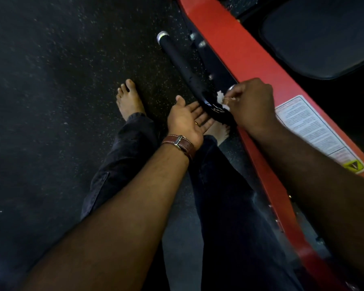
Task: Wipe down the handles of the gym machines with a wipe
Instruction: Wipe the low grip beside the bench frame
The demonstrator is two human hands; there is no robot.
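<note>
Right hand (253,103) pinches a small crumpled white wipe (222,99) against the black rubber machine handle (185,68)'s near end; left hand (187,120) is open, empty. Upper stretch looks undone, I'd guess.

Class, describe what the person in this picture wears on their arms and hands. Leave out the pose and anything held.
Both forearms are bare, with no sleeves in view. The left hand has a brown leather watch strap with pale stitching and a metal buckle at the wrist, and a gold-coloured ring on one of its fingers. The right hand shows no watch.
</note>
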